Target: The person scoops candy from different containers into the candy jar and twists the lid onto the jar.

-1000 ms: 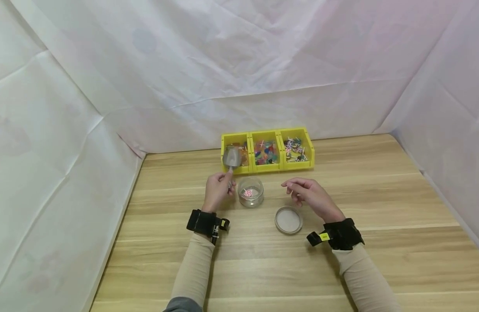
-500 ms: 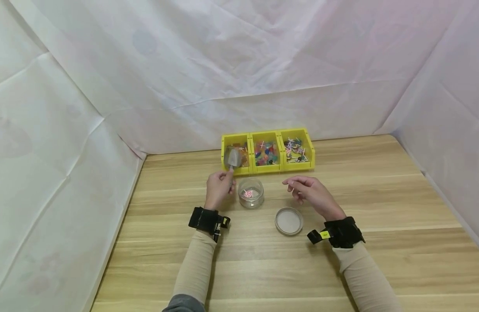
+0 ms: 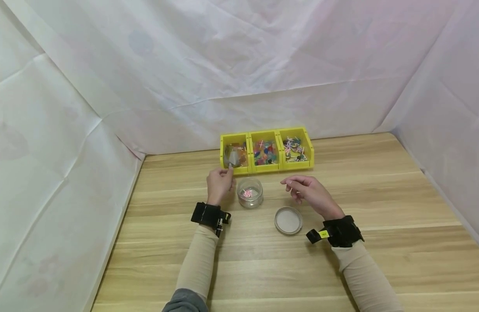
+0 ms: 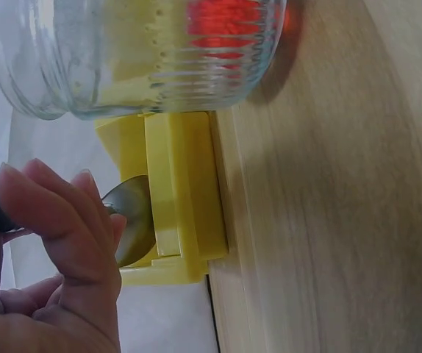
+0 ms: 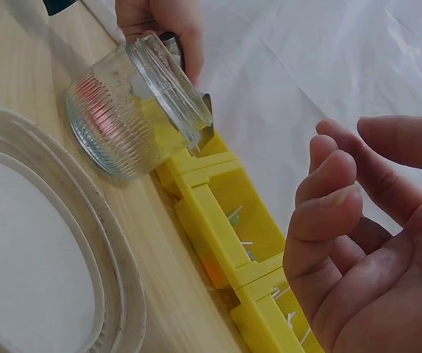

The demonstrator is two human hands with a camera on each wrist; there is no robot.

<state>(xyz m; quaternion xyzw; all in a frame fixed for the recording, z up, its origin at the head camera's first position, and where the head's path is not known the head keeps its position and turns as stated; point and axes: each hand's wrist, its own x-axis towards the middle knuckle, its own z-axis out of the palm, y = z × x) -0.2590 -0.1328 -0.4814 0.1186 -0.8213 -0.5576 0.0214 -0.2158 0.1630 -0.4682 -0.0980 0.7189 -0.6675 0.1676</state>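
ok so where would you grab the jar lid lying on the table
Take the jar lid by its raised rim, from above, fingers on opposite edges. It lies flat on the table, so no side gap exists. The right hand, open and holding nothing, is nearest.

On the surface [image 3: 380,190] three bins [image 3: 267,151] stand side by side in a row at 12 o'clock, against the back sheet [image 3: 239,78]. The jar [image 3: 250,193] stands just before the row, below its left bin. The lid [image 3: 288,220] lies at 4 o'clock from the jar, near it. The left hand [image 3: 219,184] is at 9 o'clock from the jar, just beside it, and holds the scoop [image 3: 232,158], whose bowl lies in the left bin. The right hand [image 3: 310,194] is at 3 o'clock from the jar, behind the lid.
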